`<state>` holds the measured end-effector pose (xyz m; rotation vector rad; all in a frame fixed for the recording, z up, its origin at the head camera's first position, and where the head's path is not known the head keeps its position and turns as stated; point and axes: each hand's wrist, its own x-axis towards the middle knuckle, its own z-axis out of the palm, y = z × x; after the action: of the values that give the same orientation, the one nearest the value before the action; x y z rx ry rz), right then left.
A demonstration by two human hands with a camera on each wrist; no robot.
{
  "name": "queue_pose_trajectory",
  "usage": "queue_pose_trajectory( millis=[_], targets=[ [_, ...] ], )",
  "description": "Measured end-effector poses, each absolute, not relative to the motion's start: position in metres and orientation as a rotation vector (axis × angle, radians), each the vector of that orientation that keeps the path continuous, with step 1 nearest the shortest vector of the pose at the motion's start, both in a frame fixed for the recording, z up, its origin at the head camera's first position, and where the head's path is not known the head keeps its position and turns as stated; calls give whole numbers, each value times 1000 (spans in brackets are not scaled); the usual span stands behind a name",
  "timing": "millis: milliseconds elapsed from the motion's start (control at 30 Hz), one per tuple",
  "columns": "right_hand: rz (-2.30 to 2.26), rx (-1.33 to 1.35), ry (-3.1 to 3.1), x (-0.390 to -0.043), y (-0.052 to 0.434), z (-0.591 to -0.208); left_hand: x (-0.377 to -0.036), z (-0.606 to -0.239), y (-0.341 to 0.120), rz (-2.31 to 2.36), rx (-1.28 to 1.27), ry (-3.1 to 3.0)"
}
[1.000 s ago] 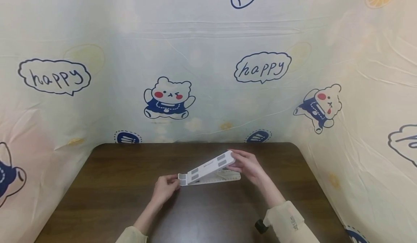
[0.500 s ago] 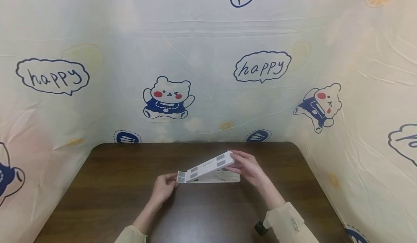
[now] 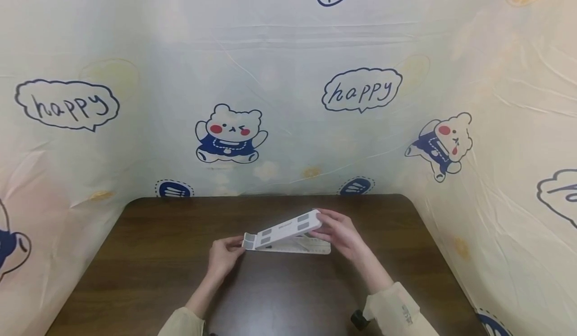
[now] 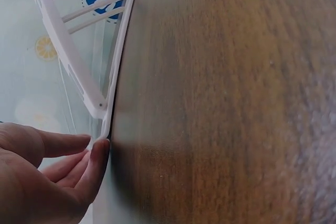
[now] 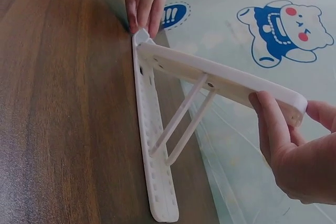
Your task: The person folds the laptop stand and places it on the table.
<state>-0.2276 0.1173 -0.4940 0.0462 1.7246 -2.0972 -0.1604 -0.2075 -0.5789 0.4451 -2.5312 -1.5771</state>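
pinched between thumb and curled fingers, the raised end of the white folding stand (image 3: 286, 235) sits in the right hand (image 3: 340, 232), the thumb on top of the panel and the fingers wrapped beneath its free edge. the left hand (image 3: 223, 256) has its fingertips (image 4: 98, 150) closed on the low hinged end of the stand, where the small lip turns up, holding that end down on the dark wooden table (image 3: 171, 256).

the stand lies near the middle of the table, its notched base strip (image 5: 155, 182) flat on the wood and its top panel (image 5: 220, 80) tilted up from the hinge toward the right hand. two thin support struts (image 5: 181, 121) run from the underside of the panel down toward the notches in the base strip; whether their feet are seated in a notch cannot be told from these views.

it looks like thin moulded plastic: light, stiff along its length, smooth and a little slippery, with some flex likely in the slim struts. those struts and the hinge seem the weak points, so the safest holds are probably the ones in use, the outer edge of the panel and the hinge end of the base, with fingers kept clear of the struts. beyond the stand, a printed cloth (image 3: 288, 100) with bears and "happy" bubbles hangs behind the far edge of the table.
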Motion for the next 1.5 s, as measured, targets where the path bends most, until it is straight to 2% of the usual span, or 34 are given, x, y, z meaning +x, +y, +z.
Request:
queue_pose_trajectory(
  millis=[467, 1500],
  targets=[
    [-2139, 96, 1695, -219, 113, -497, -171, -583, -211, -1526, 481, -2533],
    [-2096, -10, 1583, -192, 105, -495, -198, -578, -219, -1460, 492, -2572]
  ],
)
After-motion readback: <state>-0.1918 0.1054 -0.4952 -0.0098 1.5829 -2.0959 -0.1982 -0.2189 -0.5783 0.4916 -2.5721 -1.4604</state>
